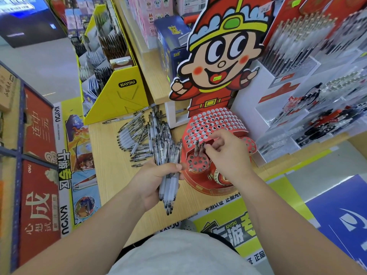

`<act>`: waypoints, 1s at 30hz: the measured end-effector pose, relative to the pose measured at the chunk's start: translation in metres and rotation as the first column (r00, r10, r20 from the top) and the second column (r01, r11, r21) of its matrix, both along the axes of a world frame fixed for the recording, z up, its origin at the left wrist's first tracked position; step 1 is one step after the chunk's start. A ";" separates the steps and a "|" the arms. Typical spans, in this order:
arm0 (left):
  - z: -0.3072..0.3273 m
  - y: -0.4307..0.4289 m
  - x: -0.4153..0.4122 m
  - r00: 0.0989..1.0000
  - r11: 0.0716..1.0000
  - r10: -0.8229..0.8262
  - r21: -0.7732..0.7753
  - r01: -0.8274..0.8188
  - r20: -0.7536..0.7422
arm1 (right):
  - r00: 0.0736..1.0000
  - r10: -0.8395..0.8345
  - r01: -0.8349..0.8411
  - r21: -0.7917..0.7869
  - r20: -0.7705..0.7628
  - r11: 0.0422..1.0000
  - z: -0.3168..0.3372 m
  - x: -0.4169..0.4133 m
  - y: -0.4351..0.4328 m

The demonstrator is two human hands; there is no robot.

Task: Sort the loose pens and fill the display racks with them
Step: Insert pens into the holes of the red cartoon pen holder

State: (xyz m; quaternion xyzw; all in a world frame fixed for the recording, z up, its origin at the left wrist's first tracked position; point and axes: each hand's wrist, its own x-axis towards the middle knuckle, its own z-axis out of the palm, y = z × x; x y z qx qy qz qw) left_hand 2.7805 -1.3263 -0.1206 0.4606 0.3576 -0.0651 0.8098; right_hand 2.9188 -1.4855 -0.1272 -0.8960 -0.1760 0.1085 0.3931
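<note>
I log the pen bundle (168,175) gripped in the left hand (156,181), just left of the red rack (214,120). Right hand (226,153) pinches one of two standing pens (200,148) in the rack's front holes. Loose pens (143,135) lie left of the rack on the counter (115,175).

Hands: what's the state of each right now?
Left hand: grips a bundle of pens.
Right hand: pinches a pen standing in the red rack.
</note>
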 end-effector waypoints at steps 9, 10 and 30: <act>0.008 -0.012 0.005 0.979 0.981 -0.187 -0.026 0.190 0.086 | 0.784 0.203 0.025 0.357 -0.587 0.934 0.026 -0.021 0.001; 0.008 -0.013 0.005 0.975 0.979 -0.201 -0.028 0.204 0.091 | 0.775 0.214 0.023 0.366 -0.594 0.930 0.025 -0.020 0.000; 0.007 -0.018 0.011 0.995 0.992 -0.096 0.087 0.095 0.005 | 0.754 0.177 0.253 0.529 -0.633 0.810 0.020 -0.019 -0.007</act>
